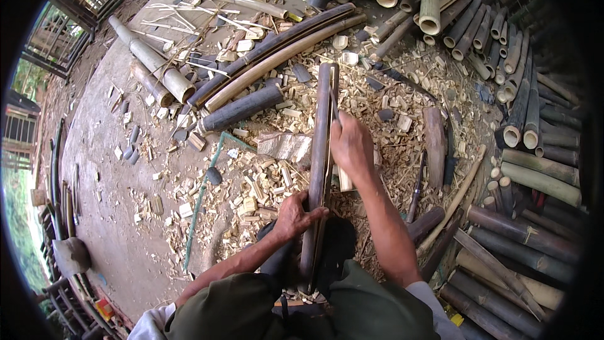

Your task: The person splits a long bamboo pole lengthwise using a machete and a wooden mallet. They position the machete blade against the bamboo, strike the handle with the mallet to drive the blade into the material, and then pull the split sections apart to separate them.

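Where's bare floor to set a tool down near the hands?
Bare concrete floor lies on the person's left, beyond the green cord. Around the left hand, right hand and split bamboo strip, wood chips cover everything. To the right, stacked bamboo poles crowd the ground.

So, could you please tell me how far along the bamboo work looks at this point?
Much cutting looks done: pale shavings and offcuts cover the floor, and long split halves lie beyond them. In hand is one dark bamboo strip, steadied by the left hand while the right hand works a blade against it. Plenty appears left: whole poles are stacked at the right.
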Available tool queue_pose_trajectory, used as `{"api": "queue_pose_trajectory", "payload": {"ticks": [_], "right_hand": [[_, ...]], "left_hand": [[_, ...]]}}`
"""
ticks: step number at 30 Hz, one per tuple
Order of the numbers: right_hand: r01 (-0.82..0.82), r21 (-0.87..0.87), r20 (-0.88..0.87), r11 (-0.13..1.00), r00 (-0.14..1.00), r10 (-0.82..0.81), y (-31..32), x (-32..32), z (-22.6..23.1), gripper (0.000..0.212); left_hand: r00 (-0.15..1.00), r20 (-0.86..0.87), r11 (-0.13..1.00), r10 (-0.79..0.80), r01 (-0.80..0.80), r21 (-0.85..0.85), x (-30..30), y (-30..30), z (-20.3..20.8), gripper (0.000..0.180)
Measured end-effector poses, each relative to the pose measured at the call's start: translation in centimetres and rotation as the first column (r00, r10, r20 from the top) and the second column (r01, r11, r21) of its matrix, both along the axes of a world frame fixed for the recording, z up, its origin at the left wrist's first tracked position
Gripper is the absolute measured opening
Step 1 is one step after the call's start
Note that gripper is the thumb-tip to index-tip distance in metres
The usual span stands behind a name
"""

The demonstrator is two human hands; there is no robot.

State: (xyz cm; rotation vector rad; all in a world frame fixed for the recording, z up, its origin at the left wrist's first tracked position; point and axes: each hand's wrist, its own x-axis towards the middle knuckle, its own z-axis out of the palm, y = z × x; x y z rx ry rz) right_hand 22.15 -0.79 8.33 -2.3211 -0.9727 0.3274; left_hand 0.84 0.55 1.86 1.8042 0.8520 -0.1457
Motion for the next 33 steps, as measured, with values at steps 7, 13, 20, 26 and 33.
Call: {"api": "queue_pose_trajectory", "payload": {"ticks": [7, 13, 20, 26, 33], "right_hand": [[0.057, -0.012, -0.217, 0.998, 0.974, -0.059, 2.8, 6.2, -0.4, 0.023], [0.29, 0.351, -0.623, 0.891, 0.782, -0.009, -5.3, -1.7, 3.0, 0.023], [0.371, 0.155, -0.856, 0.916, 0.512, -0.062, -12.8, -9.9, 1.8, 0.041], [0.349, 0.073, -0.908, 0.934, 0.412, -0.083, -14.0, -10.8, 1.7, 0.038], [0.393, 0.174, -0.899, 0.903, 0.438, -0.017, -12.0, -8.7, -0.8, 0.031]], "left_hand": [[0.997, 0.055, 0.997, -0.06, 0.063, -0.055, 0.4, 0.1, -0.8, 0.054], [0.968, 0.228, 0.966, 0.102, -0.041, -0.255, -0.5, 0.5, -2.0, 0.066], [0.992, 0.091, 0.996, 0.087, -0.085, -0.025, 1.3, 0.0, -0.1, 0.068], [0.994, 0.047, 0.99, 0.096, -0.1, 0.096, 1.7, -0.8, -0.2, 0.065], [0.996, 0.054, 0.973, 0.077, -0.087, 0.212, 1.6, -1.5, -1.1, 0.056]]}}
